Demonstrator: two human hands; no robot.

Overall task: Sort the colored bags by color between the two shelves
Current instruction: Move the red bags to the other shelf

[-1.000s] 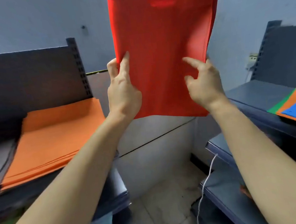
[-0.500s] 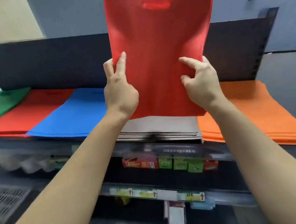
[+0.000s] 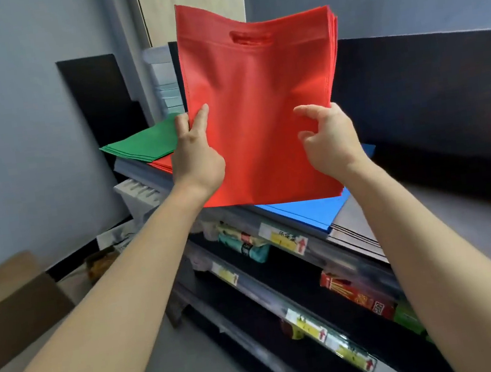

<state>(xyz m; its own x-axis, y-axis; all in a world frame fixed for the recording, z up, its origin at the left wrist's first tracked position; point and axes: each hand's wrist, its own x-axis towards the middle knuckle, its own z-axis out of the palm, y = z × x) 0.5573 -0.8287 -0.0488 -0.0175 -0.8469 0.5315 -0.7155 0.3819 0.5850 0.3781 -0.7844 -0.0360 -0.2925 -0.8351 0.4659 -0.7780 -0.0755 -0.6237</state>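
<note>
While your left hand (image 3: 197, 158) and right hand (image 3: 328, 140) each pinch a lower edge of the red bags (image 3: 258, 106), held upright above the shelf (image 3: 142, 172), the loose stack could fan and slip if either grip slackens. The red pile (image 3: 162, 165) shows only as a sliver between the green pile (image 3: 145, 143) and the blue pile (image 3: 307, 213), so a skewed drop would overlap them; the room above is open.

Both hands hold up a stack of red bags (image 3: 258, 106). The left hand (image 3: 195, 158) grips one side, the right hand (image 3: 330, 140) the other. Green bags (image 3: 145, 143) lie just left of the left hand, blue bags (image 3: 307, 212) below the right hand.
</note>
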